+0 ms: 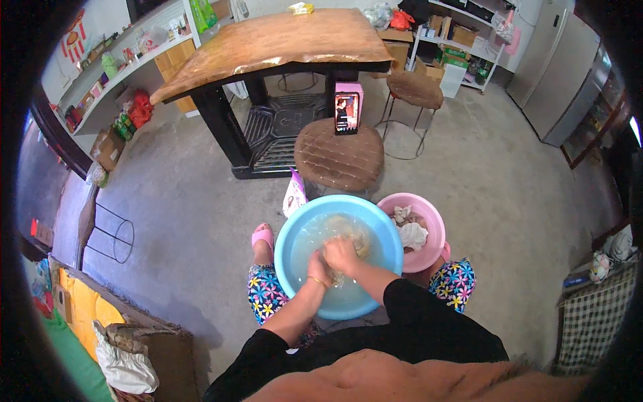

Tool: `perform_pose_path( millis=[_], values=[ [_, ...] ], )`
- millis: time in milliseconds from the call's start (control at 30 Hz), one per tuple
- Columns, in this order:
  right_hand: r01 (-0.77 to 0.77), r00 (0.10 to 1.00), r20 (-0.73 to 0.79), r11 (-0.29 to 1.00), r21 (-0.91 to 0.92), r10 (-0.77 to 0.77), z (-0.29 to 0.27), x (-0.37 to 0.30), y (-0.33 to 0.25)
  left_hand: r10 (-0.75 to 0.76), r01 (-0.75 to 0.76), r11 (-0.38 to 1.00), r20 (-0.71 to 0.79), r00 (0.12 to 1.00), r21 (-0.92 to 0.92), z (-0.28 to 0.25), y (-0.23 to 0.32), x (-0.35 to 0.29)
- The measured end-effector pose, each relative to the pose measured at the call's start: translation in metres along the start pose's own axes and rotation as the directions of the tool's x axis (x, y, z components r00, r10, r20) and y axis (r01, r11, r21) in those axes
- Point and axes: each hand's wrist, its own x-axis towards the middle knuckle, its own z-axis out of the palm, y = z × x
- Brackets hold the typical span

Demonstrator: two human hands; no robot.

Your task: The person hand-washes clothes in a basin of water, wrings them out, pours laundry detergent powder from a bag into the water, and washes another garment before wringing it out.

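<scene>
Between my knees stands a light blue basin (284, 258) of cloudy, sudsy water. A pale beige cloth (362, 245) lies wet in it, partly under the water. My right hand (341, 254) is closed in a fist on the cloth, near the middle of the basin. Pressed close beside it, my left hand (319, 269) is closed on the same cloth, its fingers partly hidden by the right hand and the water. Touching the blue basin on the right, a smaller pink basin (438, 228) holds crumpled white and beige cloths (412, 236).
Beyond the basin, a phone (346, 112) stands upright on a brown padded stool (338, 157). A white and purple bag (295, 194) leans by the basin's far left. Farther back are a wooden table (281, 40) and another stool (414, 90). A sofa (161, 355) stands lower left.
</scene>
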Motion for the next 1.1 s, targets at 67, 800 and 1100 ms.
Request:
perform_pose_path(
  millis=[67,800,1100],
  values=[
    [-0.119,0.980,0.167,0.992,0.039,0.111,0.006,0.012,0.006,-0.038,0.038,0.999,-0.021,0.999,0.015,0.006,0.002,-0.003],
    [0.138,0.918,-0.355,0.698,0.702,0.175,-0.035,-0.013,0.012,-0.017,0.025,0.996,0.091,0.996,-0.087,-0.014,0.005,0.007],
    [-0.280,0.957,0.105,0.953,0.118,0.269,-0.034,-0.033,-0.012,-0.041,0.042,0.999,-0.039,0.998,0.033,-0.022,-0.002,0.026]
  ],
)
